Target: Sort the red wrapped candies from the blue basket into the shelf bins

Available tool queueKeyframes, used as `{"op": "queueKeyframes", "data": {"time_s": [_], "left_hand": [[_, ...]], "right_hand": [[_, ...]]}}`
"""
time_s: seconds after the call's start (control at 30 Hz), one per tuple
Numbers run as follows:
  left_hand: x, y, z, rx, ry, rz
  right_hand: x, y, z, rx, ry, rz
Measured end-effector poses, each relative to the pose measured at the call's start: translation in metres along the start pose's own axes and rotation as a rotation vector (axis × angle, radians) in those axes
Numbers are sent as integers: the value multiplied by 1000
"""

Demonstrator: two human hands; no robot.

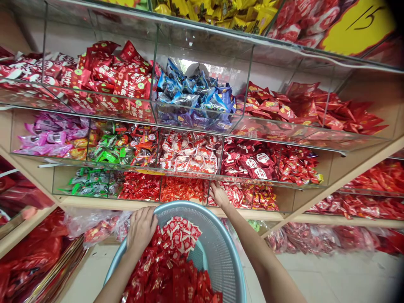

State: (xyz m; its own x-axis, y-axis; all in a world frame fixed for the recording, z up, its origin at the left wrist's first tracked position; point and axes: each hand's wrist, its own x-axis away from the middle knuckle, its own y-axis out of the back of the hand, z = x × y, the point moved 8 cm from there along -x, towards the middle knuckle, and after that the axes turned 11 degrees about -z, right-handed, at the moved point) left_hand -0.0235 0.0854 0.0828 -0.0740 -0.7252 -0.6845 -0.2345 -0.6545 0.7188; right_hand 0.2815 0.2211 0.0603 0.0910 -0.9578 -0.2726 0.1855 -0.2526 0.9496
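A blue-green perforated plastic basket [235, 269] stands below the shelves, partly filled with red-wrapped candies [164, 273] and a heap of red-and-white wrapped candies [181, 233]. My left hand [142, 225] is closed over the basket's left far rim, fingers bent together over the edge. Reaching past the basket, my right hand [218, 194] is at the lowest shelf, in a clear-walled compartment of white-and-red wrapped candies [232, 190]. Its fingertips are small and partly hidden there, so I cannot make out their grip. Beside it lie orange-red wrapped candies [183, 189].
Clear dividers and shelf fronts [202, 120] separate several rows of wrapped sweets. Blue packets [195, 94] sit mid-shelf, and a yellow price sign [360, 27] hangs upper right. Plastic bags [322, 237] of goods lie on the tiled floor [303, 277] beneath.
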Motion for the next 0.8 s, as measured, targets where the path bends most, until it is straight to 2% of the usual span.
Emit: {"op": "queueKeyframes", "data": {"time_s": [0.2,0.4,0.5,0.63,0.73,0.8], "left_hand": [[0,1,0,4,-8,-6],[0,-1,0,-4,-11,2],[1,-1,1,9,-7,-3],[1,-1,1,5,-10,0],[0,0,0,-9,-7,14],[0,0,-1,-11,-1,26]], "right_hand": [[-2,1,-4,-94,-4,-47],[-4,17,-15,-414,-59,-264],[-1,28,-26,-641,-184,-359],[15,40,-43,-973,-454,-425],[41,49,-41,-1267,-622,-412],[63,54,-28,-1416,-655,-348]]}}
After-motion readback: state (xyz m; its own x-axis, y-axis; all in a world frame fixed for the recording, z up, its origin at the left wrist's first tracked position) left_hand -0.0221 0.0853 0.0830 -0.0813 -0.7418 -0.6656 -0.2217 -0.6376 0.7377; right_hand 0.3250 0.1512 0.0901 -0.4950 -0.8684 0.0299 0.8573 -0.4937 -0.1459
